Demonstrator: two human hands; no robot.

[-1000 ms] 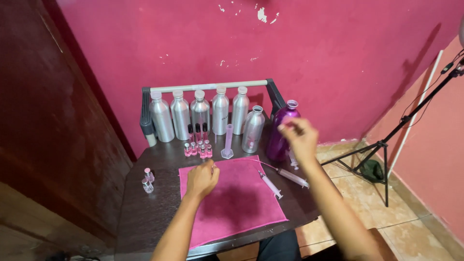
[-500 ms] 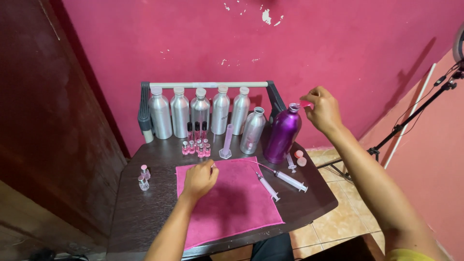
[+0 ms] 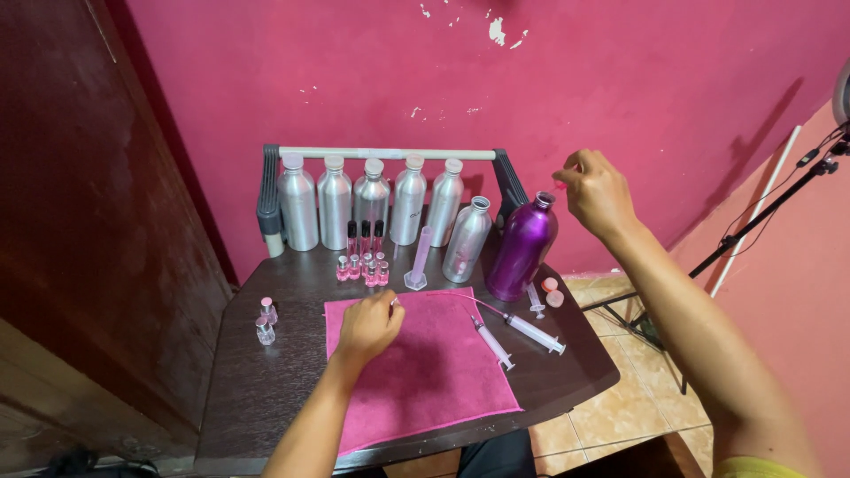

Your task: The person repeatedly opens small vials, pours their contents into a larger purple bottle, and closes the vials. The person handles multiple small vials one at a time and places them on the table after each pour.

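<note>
Pink cloth covers the near middle of a dark wooden worktop set against a magenta wall. Left hand: resting on the far left part of the cloth, fingers curled loosely inward, no object visible in its grasp. Right hand: raised above the worktop at the far right, just beside and slightly above the open neck of a purple bottle; thumb and forefinger are pinched together on a small pink item too small to identify. The purple bottle stands upright at the far right edge of the cloth. Two syringes lie on the worktop just right of the cloth, near the base of the purple bottle, with two small pink caps beside them. Far side: five silver bottles stand in a row before a rail with black ends; a sixth silver bottle, uncapped, stands a little nearer, just left of the purple one. A slim clear measuring cylinder stands between that bottle and a cluster of small pink vials. Two further small vials stand apart at the left of the worktop. A black stand rises at the far right, off the worktop.
</note>
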